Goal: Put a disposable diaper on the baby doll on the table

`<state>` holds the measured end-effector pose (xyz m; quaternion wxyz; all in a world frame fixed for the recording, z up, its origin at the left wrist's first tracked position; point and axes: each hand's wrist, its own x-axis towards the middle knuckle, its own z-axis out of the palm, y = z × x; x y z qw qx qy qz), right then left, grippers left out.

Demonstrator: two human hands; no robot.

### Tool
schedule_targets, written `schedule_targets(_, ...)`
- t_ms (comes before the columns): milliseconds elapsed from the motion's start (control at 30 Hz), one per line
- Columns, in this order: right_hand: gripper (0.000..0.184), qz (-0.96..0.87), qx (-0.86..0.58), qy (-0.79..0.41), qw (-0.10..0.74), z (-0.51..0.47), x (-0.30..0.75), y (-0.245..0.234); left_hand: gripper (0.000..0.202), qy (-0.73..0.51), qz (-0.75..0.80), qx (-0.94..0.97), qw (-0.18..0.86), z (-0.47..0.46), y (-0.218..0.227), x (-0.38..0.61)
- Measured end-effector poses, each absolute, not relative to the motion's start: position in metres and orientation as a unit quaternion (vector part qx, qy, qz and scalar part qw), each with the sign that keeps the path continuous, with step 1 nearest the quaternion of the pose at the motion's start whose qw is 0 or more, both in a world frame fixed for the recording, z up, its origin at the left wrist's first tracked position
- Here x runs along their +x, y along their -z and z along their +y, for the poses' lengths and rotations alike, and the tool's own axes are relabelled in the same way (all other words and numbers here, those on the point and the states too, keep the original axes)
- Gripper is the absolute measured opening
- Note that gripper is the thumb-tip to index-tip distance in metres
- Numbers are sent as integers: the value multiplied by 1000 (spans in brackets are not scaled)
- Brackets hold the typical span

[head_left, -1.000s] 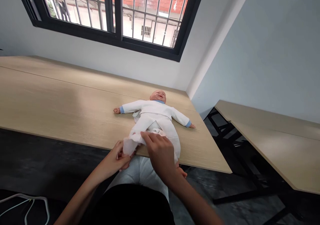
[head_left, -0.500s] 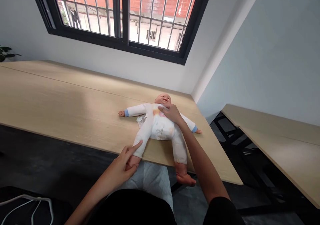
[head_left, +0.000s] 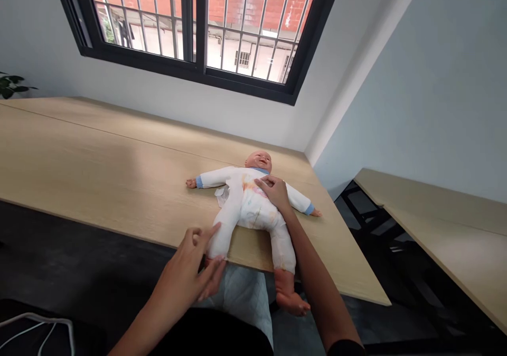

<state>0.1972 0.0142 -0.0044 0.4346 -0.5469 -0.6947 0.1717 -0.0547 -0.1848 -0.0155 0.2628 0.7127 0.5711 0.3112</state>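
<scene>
A baby doll [head_left: 257, 200] in a white outfit with blue cuffs and stained, printed patches on the front lies face up on the wooden table [head_left: 119, 166]. Its legs reach over the near edge and its arms are spread. My left hand [head_left: 186, 263] is beside the doll's leg on the left, thumb and index finger apart at the lower leg, partly covering the foot. On the doll's chest rests my right hand [head_left: 275, 191], its bent fingers pinching the outfit's front. A crumpled, pale translucent piece [head_left: 222, 195] sticks out beside the doll's waist.
A second wooden table [head_left: 435, 224] on dark legs stands to the right, across a gap. Behind the doll are a wall and a barred window [head_left: 198, 68]. White cables [head_left: 47, 319] lie at lower left, and plant leaves [head_left: 13, 86] show at far left.
My left hand has loosened around the doll's lower leg and its fingers are further apart. My right hand has slipped slightly down the chest, uncovering the blue collar.
</scene>
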Motion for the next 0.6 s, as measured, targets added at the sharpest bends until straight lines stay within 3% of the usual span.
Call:
schedule_targets(67, 41, -702, -545, -160, 429, 15, 196, 3, 50, -318, 544, 762, 152, -174, 6, -46)
schedule_targets(167, 39, -720, -503, -165, 449, 17, 193, 1, 49, -272, 382, 882, 38, -147, -7, -18)
schedule_targets(267, 38, -718, -482, -159, 476, 18, 194, -1, 68, -201, 239, 950, -13, -109, -10, 15)
schedule_targets(400, 46, -671, -519, -121, 516, 19, 213, -4, 81, -112, 197, 972, -60, -60, -11, 44)
schedule_targets(500, 48, -640, -606, -131, 453, 19, 237, -4, 67, -93, 200, 973, -64, -41, -15, 51)
schedule_targets(600, 39, -642, -661, -148, 359, 14, 258, -2, 52, -105, 189, 975, -55, -34, -16, 50)
